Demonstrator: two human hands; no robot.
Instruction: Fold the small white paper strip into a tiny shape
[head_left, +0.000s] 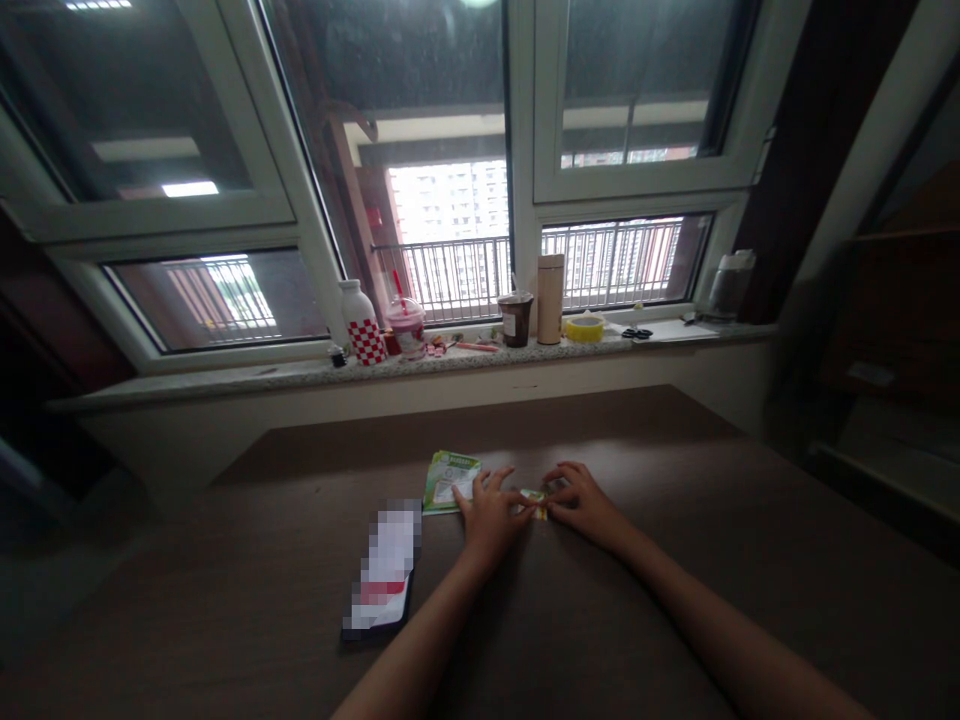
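On the dark brown table point(637, 600), my left hand point(491, 515) and my right hand point(585, 505) meet over a small yellow, white and green printed piece point(535, 497), perhaps paper or a sticker. Thumb and forefinger of each hand close on its near edges, while the other fingers are spread. My hands partly cover it, so its exact kind is unclear. Just beyond my left hand lie green-and-white printed packets or sheets point(442, 485), overlapping each other. A phone point(386, 570) with a blurred-out screen rests to the left of my left forearm.
Along the stone window sill point(247, 378) stand a red-checked white bottle point(364, 325), a pink drink cup point(407, 325), a dark lidded cup point(516, 320) and a tan flask point(550, 300). Yellow tape point(583, 328) and black scissors point(636, 333) lie farther right.
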